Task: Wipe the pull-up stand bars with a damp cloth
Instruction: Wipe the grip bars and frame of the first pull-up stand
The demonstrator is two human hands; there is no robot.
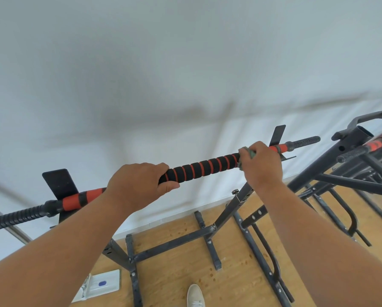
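The pull-up bar point(204, 167) runs across the view from lower left to upper right, padded in black foam with red stripes and threaded at both ends. My left hand point(139, 186) grips the bar left of its middle, fingers curled over the top and thumb underneath. My right hand point(262, 163) grips the bar near its right end with a green cloth point(246, 155) bunched between palm and foam; only a small fold of cloth shows.
The stand's dark metal frame point(174, 242) and feet stand on the wooden floor below. A second black stand point(349, 165) crowds the right side. A white wall is close behind. A white tray point(103, 284) and a white shoe point(195, 295) are on the floor.
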